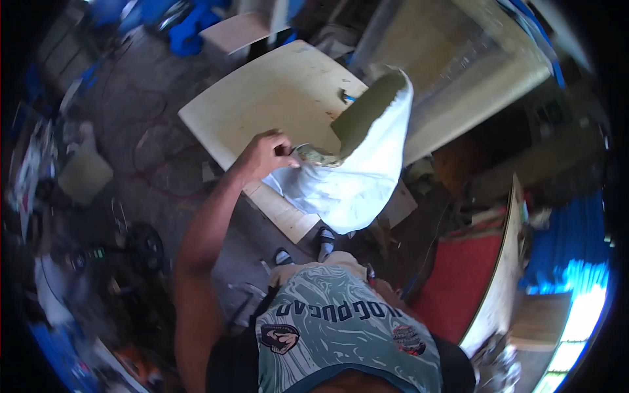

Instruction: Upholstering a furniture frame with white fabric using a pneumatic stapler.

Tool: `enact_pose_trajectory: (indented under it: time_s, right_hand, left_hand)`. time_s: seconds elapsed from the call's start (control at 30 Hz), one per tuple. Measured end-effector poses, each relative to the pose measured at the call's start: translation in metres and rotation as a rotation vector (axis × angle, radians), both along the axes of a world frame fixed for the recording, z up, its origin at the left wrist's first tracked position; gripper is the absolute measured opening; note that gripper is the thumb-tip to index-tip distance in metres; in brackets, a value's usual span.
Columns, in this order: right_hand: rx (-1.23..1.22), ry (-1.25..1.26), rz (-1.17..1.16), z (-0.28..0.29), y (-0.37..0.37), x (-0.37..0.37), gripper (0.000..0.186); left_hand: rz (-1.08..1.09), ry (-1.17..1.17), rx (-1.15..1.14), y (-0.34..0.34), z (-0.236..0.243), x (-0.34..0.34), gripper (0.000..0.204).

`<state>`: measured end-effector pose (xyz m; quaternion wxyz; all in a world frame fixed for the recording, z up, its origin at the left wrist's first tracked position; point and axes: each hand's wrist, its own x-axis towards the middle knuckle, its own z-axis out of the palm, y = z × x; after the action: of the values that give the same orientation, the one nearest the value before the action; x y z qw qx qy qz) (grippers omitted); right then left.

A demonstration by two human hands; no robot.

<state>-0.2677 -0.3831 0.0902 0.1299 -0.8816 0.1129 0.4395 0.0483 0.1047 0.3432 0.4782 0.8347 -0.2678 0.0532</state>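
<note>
My left hand (263, 157) is closed, thumb and curled fingers at the near left edge of a large white cover (367, 187) that looks like cloth or soft sheet. The cover hangs in a curved fold over the near right part of a pale board-topped table (262, 85). Its olive-green inner side (373, 108) shows where the far edge stands up, and a crumpled greenish strip (318, 155) lies beside my fingers. A small dark tool with a blue part (345, 97) rests on the board beyond. My right hand does not show.
Behind to the right stands a big pale panel partly wrapped in clear plastic (472, 72). A red panel (458, 278) leans at the near right, by a blue sheet (567, 242). A dark wheel (144, 245) and a red cord (141, 167) lie to the left.
</note>
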Motion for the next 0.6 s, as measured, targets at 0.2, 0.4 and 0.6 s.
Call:
enact_pose_trajectory:
  time_s: [0.2,0.4,0.6]
  right_hand:
    - [0.035,-0.09,0.063,-0.028,0.007,-0.017,0.039]
    - [0.046,-0.132,-0.016,-0.066,0.014,-0.014,0.04]
    - [-0.057,-0.102,-0.124,-0.058,0.034,0.002,0.052]
  left_hand:
    - [0.095,-0.221,-0.018,-0.015,-0.005,-0.02,0.027]
    - [0.094,-0.228,-0.046,-0.016,-0.001,-0.065,0.021]
    - [0.052,-0.463,-0.022,-0.031,0.009,-0.09,0.017]
